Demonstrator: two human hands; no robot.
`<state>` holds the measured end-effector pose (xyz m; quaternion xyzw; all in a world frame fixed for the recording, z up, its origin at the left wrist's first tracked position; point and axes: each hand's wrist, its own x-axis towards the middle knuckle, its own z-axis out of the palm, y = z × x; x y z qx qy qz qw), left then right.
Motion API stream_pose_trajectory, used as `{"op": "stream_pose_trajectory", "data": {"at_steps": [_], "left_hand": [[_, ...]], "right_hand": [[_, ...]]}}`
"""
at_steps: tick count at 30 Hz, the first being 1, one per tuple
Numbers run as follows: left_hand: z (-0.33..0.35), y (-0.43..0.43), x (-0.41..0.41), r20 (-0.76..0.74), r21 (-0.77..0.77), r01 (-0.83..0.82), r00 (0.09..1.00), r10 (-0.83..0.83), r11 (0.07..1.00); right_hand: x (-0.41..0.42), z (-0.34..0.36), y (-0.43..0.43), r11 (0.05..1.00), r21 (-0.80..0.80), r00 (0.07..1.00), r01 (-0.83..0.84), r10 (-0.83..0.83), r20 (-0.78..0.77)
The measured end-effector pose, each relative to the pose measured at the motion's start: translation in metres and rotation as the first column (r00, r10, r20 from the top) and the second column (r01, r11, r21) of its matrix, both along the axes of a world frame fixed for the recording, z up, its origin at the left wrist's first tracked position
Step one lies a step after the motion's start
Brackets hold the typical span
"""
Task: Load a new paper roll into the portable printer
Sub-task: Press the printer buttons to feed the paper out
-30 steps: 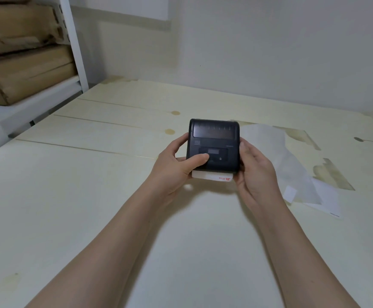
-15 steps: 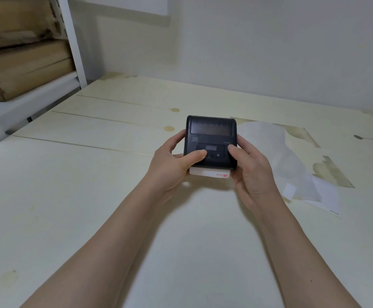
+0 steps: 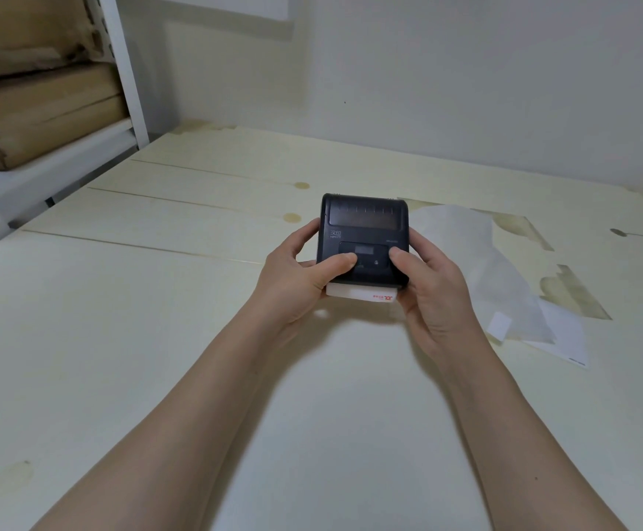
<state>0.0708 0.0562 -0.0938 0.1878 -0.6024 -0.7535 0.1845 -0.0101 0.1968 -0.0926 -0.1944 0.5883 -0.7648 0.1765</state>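
A black portable printer (image 3: 364, 233) with its lid closed is held just above the pale wooden table (image 3: 120, 300), at the centre of the head view. My left hand (image 3: 296, 279) grips its left side, thumb resting on the control panel. My right hand (image 3: 433, 289) grips the right side, its thumb also on the panel. A white strip of paper (image 3: 358, 292) with small red print sticks out from the printer's near edge. The paper roll itself is hidden inside.
Loose white paper sheets (image 3: 500, 277) lie on the table to the right of the printer. A white shelf frame (image 3: 124, 70) with brown wrapped parcels (image 3: 40, 109) stands at the far left. A plain wall runs behind the table.
My right thumb has moved from the printer's side onto its control panel. The printer has stayed in both hands, nearly in the same place.
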Motion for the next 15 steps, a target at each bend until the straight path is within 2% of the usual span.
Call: {"op": "stream_pose_trajectory", "data": {"at_steps": [15], "left_hand": [[-0.0054, -0.0038, -0.0029, 0.012, -0.025, 0.015, 1.000, -0.015, 1.000]], "right_hand": [[-0.0007, -0.0008, 0.0001, 1.000, -0.011, 1.000, -0.009, 0.009, -0.007]]}}
